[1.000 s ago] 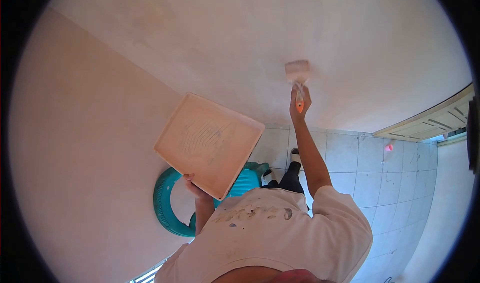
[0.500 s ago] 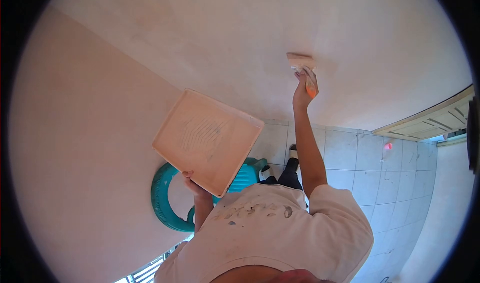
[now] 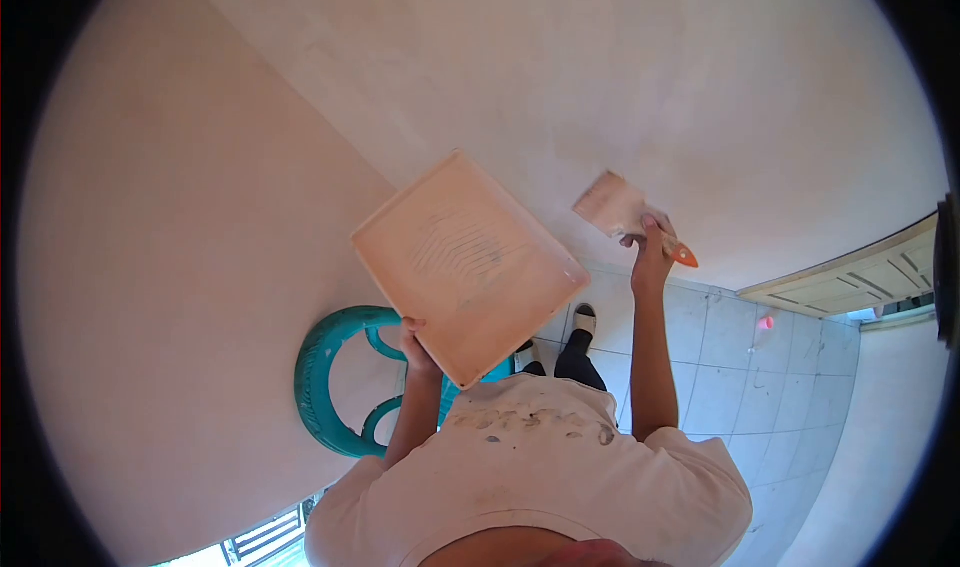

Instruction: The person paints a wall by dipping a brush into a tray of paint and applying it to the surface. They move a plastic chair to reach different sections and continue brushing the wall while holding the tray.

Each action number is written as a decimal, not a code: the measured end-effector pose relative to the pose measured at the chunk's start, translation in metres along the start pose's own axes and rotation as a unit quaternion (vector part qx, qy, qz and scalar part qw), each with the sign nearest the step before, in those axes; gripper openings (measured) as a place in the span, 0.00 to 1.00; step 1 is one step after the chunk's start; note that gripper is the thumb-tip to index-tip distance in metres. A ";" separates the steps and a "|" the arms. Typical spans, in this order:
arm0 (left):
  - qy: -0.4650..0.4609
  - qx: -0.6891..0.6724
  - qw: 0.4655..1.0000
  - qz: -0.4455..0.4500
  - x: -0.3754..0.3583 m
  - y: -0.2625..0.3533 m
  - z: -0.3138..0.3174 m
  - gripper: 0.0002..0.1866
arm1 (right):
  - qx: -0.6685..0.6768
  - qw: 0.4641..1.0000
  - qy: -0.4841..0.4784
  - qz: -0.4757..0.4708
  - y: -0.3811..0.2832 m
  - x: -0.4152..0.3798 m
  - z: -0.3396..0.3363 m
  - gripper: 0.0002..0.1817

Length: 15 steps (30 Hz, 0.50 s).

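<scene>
My left hand [image 3: 416, 349] grips a peach-coloured paint tray [image 3: 535, 312] by its near left edge, thumb over the rim. Paint coats the tray, and wavy ridges show as darker lines in its middle. In my right hand [image 3: 652, 255] is a wide paintbrush [image 3: 610, 203] with an orange handle end; its bristles are covered in peach paint. The brush is to the right of the tray, apart from it, with its bristle end angled toward the upper left. Behind both is the pale wall [image 3: 600, 77].
A green plastic chair [image 3: 318, 387] stands below the tray, partly hidden by it. A second wall [image 3: 190, 297] meets the first at a corner on the left. On the tiled floor [image 3: 730, 342] lies a small pink object [image 3: 766, 322]. A panelled door [image 3: 850, 272] is at the right.
My right hand has drawn the brush back from the wall and down, turning it toward the tray. The tray has shifted right and tilted with my left hand.
</scene>
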State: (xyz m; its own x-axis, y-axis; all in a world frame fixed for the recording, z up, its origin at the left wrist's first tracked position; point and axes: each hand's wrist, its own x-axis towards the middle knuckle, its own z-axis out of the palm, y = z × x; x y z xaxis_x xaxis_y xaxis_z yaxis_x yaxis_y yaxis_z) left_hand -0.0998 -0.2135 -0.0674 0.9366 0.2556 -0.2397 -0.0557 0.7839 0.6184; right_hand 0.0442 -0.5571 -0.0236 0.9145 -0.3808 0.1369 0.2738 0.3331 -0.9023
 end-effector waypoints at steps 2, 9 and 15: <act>-0.009 -0.016 0.999 -0.034 0.007 -0.004 -0.002 0.30 | 0.017 0.999 -0.039 -0.001 -0.036 -0.003 0.028 0.10; -0.034 -0.004 0.985 -0.168 0.003 -0.030 0.004 0.30 | -0.225 0.910 -0.348 -0.001 -0.041 0.003 0.050 0.08; -0.062 -0.002 0.977 -0.203 -0.010 -0.056 0.017 0.30 | -0.214 0.954 -0.187 0.100 -0.010 -0.006 -0.010 0.28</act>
State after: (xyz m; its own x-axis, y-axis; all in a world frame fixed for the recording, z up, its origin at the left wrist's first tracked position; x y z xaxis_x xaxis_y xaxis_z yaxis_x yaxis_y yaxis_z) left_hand -0.1001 -0.2701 -0.0867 0.9165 -0.1477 -0.3719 0.3284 0.8087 0.4880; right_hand 0.0326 -0.5668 -0.0200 0.9999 0.0147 0.0079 0.0085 -0.0452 -0.9989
